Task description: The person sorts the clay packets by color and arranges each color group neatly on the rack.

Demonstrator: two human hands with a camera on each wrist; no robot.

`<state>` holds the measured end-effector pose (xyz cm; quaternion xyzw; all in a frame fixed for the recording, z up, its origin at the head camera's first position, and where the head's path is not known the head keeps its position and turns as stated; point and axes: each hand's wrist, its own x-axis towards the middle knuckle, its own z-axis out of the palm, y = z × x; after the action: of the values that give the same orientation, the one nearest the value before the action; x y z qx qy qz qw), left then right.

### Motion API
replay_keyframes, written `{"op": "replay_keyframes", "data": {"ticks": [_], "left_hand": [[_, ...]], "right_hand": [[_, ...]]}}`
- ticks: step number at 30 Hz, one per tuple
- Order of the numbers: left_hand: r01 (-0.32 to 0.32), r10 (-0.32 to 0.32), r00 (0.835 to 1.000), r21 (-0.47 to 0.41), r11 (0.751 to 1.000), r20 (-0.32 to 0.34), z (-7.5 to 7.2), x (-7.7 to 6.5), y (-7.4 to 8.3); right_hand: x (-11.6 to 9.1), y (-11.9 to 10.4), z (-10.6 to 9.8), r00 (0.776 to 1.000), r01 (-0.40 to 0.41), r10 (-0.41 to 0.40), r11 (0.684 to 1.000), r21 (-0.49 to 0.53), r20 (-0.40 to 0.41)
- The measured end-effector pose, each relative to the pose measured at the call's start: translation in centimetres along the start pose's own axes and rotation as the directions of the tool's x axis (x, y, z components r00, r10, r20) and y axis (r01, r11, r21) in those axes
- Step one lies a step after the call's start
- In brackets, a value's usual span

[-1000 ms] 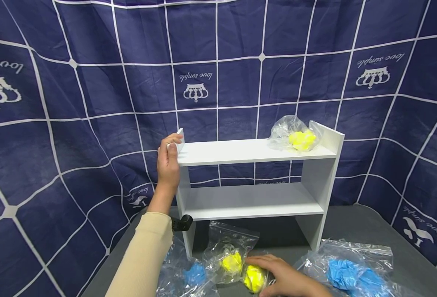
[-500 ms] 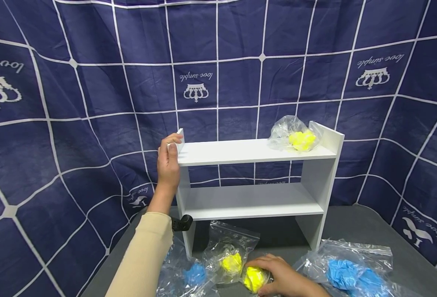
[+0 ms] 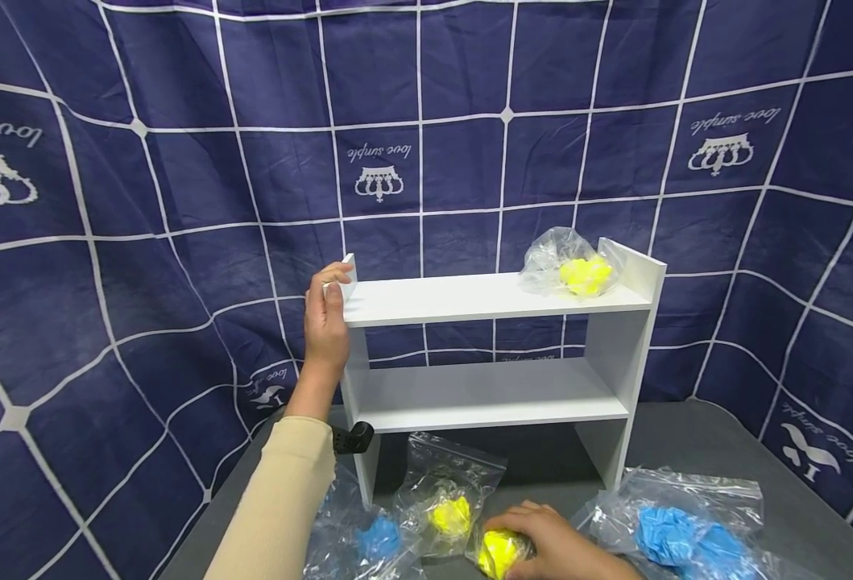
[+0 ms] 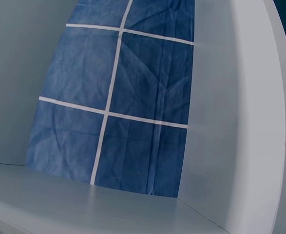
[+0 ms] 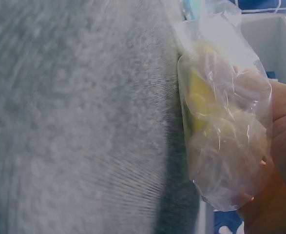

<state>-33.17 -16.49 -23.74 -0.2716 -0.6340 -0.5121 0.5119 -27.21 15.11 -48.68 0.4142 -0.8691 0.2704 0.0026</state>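
My left hand grips the upper left side panel of a white two-tier shelf. The left wrist view shows the shelf's boards close up, without the hand. At the lower middle, my right hand curls its fingers and thumb round a clear plastic bag with a crumpled yellow lump inside. In the right wrist view this bag lies across the fingers, with part of the palm behind it. Just left of it, a zip bag with another yellow lump lies on the dark tabletop.
A bagged yellow lump sits at the right end of the top shelf. Bags with blue crumpled lumps lie on the table, one lump at the left and others at the right. A navy checked curtain hangs behind.
My right hand has closed its fingers round the bagged yellow lump it was reaching over. The left hand keeps its grip on the shelf. The head view has shifted slightly.
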Motion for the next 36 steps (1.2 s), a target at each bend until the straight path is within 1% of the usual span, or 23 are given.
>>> {"op": "replay_keyframes", "data": {"ticks": [2, 5, 9, 12, 14, 18, 20, 23, 26, 30, 32, 36], "left_hand": [[0.013, -0.013, 1.000, -0.003, 1.000, 0.001, 0.0, 0.0, -0.1], [0.021, -0.021, 1.000, -0.018, 1.000, 0.008, -0.1, 0.0, -1.2], [0.016, -0.016, 1.000, -0.030, 0.999, 0.011, -0.2, 0.0, -3.3], [0.016, -0.015, 1.000, -0.048, 0.999, 0.009, -0.3, -0.1, -4.0], [0.011, -0.010, 1.000, -0.066, 0.998, 0.012, -0.3, -0.1, -4.1], [-0.003, 0.004, 1.000, -0.085, 0.996, 0.014, -0.3, -0.2, -4.2], [-0.007, 0.008, 1.000, -0.085, 0.996, 0.015, -0.2, -0.1, -4.2], [-0.009, 0.011, 1.000, -0.082, 0.997, 0.018, -0.2, 0.0, -4.2], [-0.008, 0.010, 1.000, -0.085, 0.996, 0.021, -0.1, 0.1, -4.1], [-0.010, 0.011, 1.000, -0.094, 0.996, 0.015, 0.0, 0.1, -4.0], [-0.015, 0.016, 1.000, -0.090, 0.996, 0.009, 0.0, 0.1, -4.0], [-0.027, 0.028, 1.000, -0.077, 0.997, 0.005, -0.1, 0.1, -4.2]], "right_hand": [[-0.2, -0.2, -0.2, 1.000, 0.004, -0.004, 1.000, 0.007, 0.002], [-0.4, -0.7, -0.6, 0.999, 0.030, -0.030, 0.999, -0.019, -0.021], [-0.6, -1.4, -1.3, 0.991, 0.093, -0.101, 0.992, -0.089, -0.088], [-0.7, -2.1, -1.8, 0.977, 0.138, -0.159, 0.979, -0.149, -0.143], [-0.8, -2.7, -2.4, 0.976, 0.132, -0.155, 0.980, -0.151, -0.154], [-0.8, -4.0, -3.8, 0.988, 0.058, -0.072, 0.993, -0.101, -0.140], [-0.8, -4.6, -4.6, 0.988, 0.046, -0.057, 0.996, -0.078, -0.145], [-0.6, -5.4, -5.6, 0.975, 0.105, -0.121, 0.990, -0.095, -0.185], [-0.4, -6.3, -7.0, 0.962, 0.162, -0.182, 0.981, -0.109, -0.205], [0.0, -7.8, -9.1, 0.953, 0.181, -0.212, 0.971, -0.153, -0.216], [0.3, -8.6, -10.1, 0.941, 0.197, -0.243, 0.959, -0.203, -0.236], [0.9, -9.9, -11.7, 0.917, 0.203, -0.282, 0.939, -0.277, -0.281]]}}
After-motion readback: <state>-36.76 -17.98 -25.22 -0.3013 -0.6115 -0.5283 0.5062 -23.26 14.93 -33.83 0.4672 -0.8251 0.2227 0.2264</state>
